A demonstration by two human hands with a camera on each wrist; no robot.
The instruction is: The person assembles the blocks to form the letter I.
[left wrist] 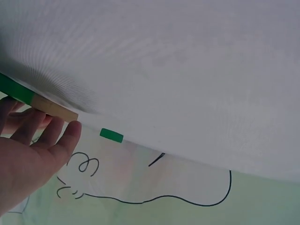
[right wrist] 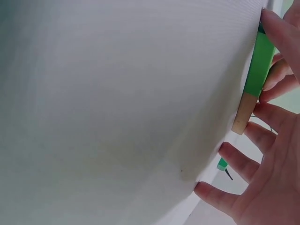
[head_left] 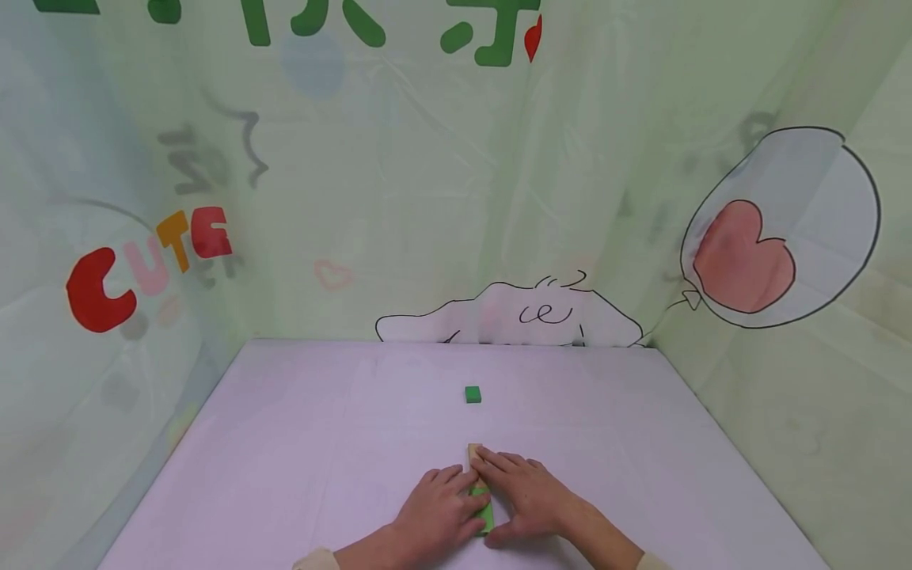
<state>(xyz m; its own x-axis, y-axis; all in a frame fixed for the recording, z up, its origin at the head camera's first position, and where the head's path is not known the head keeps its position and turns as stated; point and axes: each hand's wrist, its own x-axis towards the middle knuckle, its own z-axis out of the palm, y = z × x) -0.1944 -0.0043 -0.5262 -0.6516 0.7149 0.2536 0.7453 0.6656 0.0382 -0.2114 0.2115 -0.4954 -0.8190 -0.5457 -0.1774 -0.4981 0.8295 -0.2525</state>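
Note:
Under my two hands lies a narrow row of pieces, with a bare-wood block [right wrist: 244, 114] at its far end and a green block [right wrist: 259, 63] nearer me. My left hand [head_left: 438, 511] comes from the left, its fingertips touching the row's side and top. On the other side my right hand [head_left: 533, 497] has its fingers spread, with some fingertips on the table. Its index fingertip touches the wooden part and its thumb lies by the near end. The hands hide part of the row. Farther back, apart from it, sits a small green block [head_left: 473, 394].
The pieces lie on a pale, cloth-like table top [head_left: 342, 443]. Behind it hangs a light green curtain [head_left: 427, 198] with printed drawings. On the right, the side curtain [head_left: 819, 412] closes off the table's edge.

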